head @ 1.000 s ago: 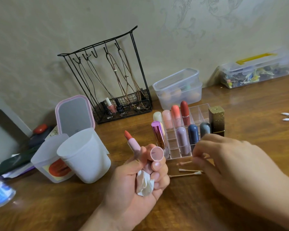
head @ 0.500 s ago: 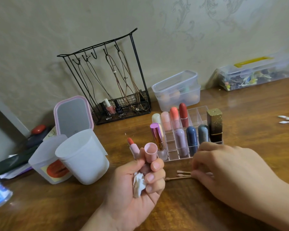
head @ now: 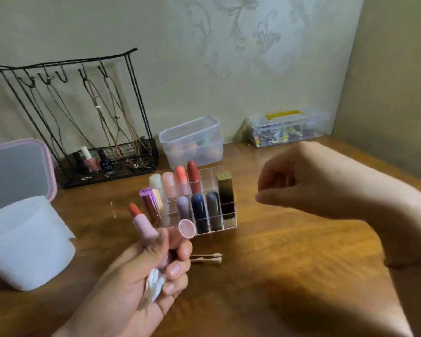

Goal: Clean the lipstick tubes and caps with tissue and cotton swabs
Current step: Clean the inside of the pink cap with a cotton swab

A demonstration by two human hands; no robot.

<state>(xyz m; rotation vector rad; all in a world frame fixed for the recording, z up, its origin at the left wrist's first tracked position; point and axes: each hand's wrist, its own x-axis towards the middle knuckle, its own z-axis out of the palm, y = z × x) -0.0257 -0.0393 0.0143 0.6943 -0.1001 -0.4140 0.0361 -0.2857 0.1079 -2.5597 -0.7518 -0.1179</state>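
**Pink tube, cap and tissue all in the left hand**

Pink plastic lipstick tube (head: 145,226) sits in the left hand (head: 141,280), thumb curled against it, orange-red bullet up and tilted left. Same hand grips the matching round pink cap (head: 186,228), open end facing the camera, plus a crumpled white tissue (head: 152,288) pinched low under the fingers.

Right hand (head: 309,183) is raised above the wooden table (head: 289,276), fingers curled in a narrow pinch. Motion blur; can't tell if it holds anything.

Two cotton swabs (head: 208,257) lie flat on the table, just right of the left hand's fingers.

Clear acrylic organizer (head: 225,221), square compartments, stands just behind the left hand. Contents: rounded tubes in cream, pale pink, coral, red, lilac, navy and grey, one metallic purple tube (head: 151,207) at the left front, one square gold-and-black tube (head: 225,190) at the right.

White ribbed plastic cup (head: 27,244) at the left, pink-framed mirror (head: 15,171) behind it. Black wire stand (head: 83,122) at the wall, cords on its hooks, small bottles in its base. Lidded translucent box (head: 192,142) holds rounded pastel items, indistinct. Clear case (head: 289,127) with a yellow handle holds mixed small items.
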